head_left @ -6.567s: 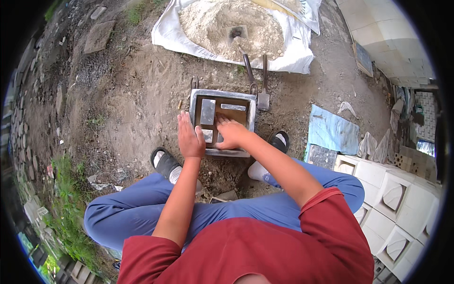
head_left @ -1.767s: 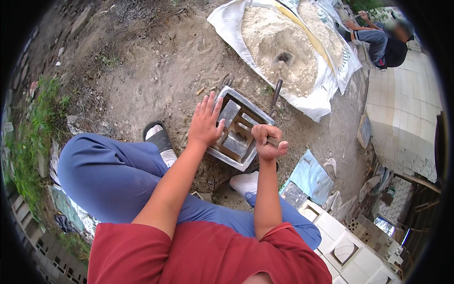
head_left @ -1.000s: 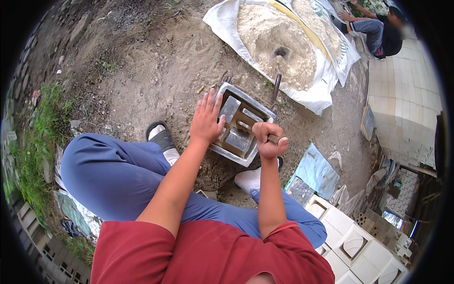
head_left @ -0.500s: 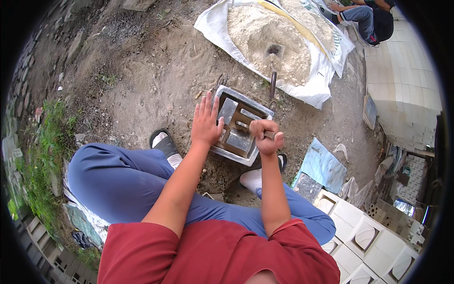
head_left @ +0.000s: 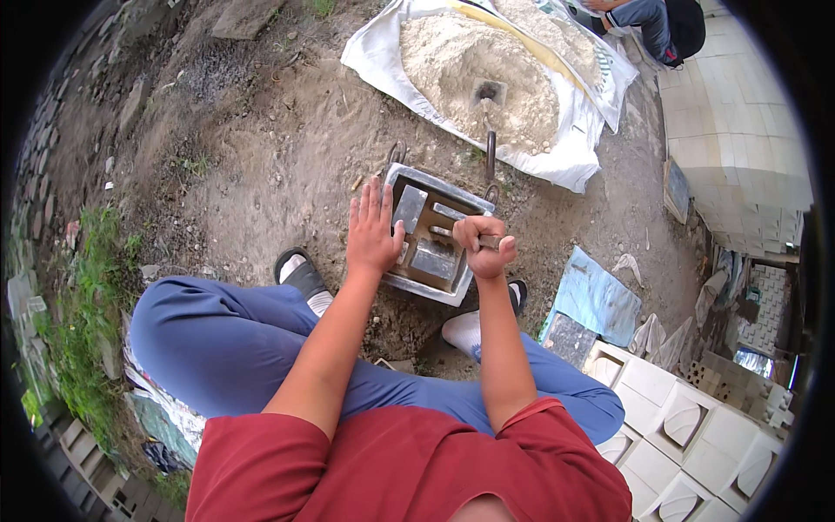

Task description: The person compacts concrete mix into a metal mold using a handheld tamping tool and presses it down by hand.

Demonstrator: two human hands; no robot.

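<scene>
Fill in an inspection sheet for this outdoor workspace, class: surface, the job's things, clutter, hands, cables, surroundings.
Surface: bare dirt ground, pebbly.
Job's things: square metal mould with inner compartments, on the ground between the feet.
Clutter: blue sheet; white cast blocks stacked lower right.
Hands: left hand flat on the mould's left edge; right hand fisted around a metal handle.
Cables: nothing seen.
Surroundings: pale powder heap on white sacking; another person top right.

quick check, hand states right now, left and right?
Left hand: open, fingers spread, palm flat on the left rim of the metal mould.
Right hand: closed in a fist around a metal handle over the mould.
</scene>
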